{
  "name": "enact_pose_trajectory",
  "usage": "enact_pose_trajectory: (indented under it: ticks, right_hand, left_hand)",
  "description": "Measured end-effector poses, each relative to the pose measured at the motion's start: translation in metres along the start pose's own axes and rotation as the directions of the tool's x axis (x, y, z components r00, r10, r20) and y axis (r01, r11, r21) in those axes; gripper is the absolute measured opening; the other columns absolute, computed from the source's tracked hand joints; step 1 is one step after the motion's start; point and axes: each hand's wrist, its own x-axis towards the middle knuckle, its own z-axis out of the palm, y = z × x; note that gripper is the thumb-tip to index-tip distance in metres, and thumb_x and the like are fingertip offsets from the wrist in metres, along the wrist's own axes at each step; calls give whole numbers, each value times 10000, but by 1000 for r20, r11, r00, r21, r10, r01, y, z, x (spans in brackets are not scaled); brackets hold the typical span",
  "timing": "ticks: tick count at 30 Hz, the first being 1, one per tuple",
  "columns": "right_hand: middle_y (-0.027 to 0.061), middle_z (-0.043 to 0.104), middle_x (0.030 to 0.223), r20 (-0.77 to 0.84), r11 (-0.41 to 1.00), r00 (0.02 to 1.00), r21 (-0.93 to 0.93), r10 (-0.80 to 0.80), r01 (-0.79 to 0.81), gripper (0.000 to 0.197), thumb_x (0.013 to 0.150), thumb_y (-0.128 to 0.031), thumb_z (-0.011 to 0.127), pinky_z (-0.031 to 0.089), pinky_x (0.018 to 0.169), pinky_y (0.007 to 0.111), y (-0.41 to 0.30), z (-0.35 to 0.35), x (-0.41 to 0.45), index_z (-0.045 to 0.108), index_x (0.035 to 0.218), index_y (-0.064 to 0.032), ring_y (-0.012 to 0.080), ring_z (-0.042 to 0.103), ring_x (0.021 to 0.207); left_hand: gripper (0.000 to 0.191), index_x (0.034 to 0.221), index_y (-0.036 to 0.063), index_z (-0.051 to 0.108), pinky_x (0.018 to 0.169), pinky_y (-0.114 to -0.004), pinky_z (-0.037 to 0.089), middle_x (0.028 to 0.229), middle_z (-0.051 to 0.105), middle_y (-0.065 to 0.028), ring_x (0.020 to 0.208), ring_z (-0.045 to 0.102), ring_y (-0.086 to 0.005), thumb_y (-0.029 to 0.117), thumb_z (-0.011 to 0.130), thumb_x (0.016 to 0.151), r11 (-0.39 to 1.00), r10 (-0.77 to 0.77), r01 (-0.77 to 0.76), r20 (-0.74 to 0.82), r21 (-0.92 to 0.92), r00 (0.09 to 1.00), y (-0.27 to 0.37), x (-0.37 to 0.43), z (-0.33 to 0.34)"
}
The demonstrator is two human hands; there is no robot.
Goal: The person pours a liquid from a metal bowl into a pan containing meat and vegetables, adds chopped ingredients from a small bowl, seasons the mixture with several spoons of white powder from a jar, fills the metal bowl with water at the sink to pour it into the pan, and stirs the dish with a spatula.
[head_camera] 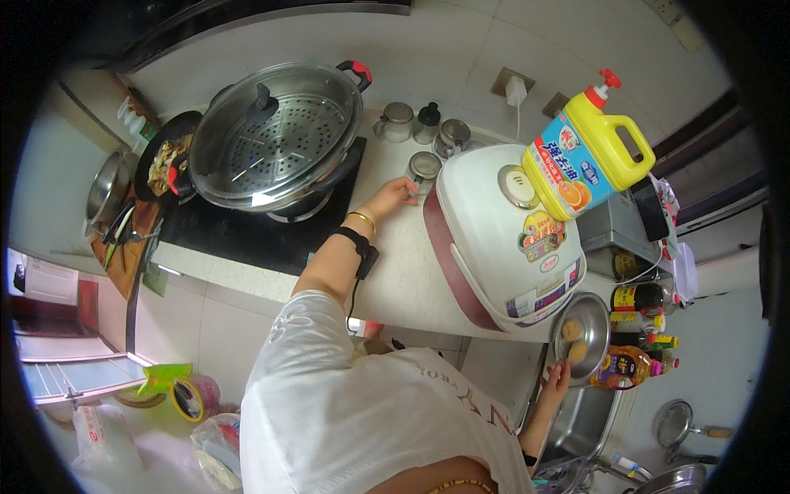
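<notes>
My left hand (pixel 395 196) reaches over the counter between the stove and the white rice cooker (pixel 487 222), its fingertips at a small glass seasoning jar (pixel 424 170) with a metal lid; whether they grip it is hard to tell. At the right, the fingers of my right hand (pixel 557 378) are at the rim of a steel bowl (pixel 594 327) holding two round yellowish pieces of food (pixel 577 351). Several more glass containers, such as a lidded jar (pixel 452 137), stand near the wall.
A large steamer pot (pixel 278 136) with a glass lid sits on the black stove (pixel 203 238). Behind it is a wok (pixel 148 167) with food. A yellow detergent jug (pixel 580 160) stands by the rice cooker. Bottles (pixel 636 296) line the right side, near the steel sink (pixel 577 423).
</notes>
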Motion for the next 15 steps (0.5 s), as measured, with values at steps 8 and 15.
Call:
enact_pose_trajectory:
  ticks: [8, 15]
  right_hand:
    - [66, 475, 1153, -8, 992, 997, -104, 73, -74, 460, 890, -291, 484, 426, 730, 316, -8, 21, -11, 371, 1290, -94, 176, 511, 965]
    - [79, 472, 1173, -43, 982, 994, -160, 98, -104, 469, 891, -288, 481, 424, 745, 299, -21, 32, -26, 359, 1291, -76, 173, 508, 954]
  left_hand:
    - [205, 977, -31, 458, 788, -373, 414, 932, 511, -241, 855, 555, -315, 72, 449, 800, 891, 275, 51, -625, 451, 731, -11, 54, -50]
    - [658, 1331, 3, 143, 850, -430, 412, 1144, 450, -317, 983, 517, -411, 214, 497, 818, 902, 198, 142, -685, 407, 701, -5, 112, -68]
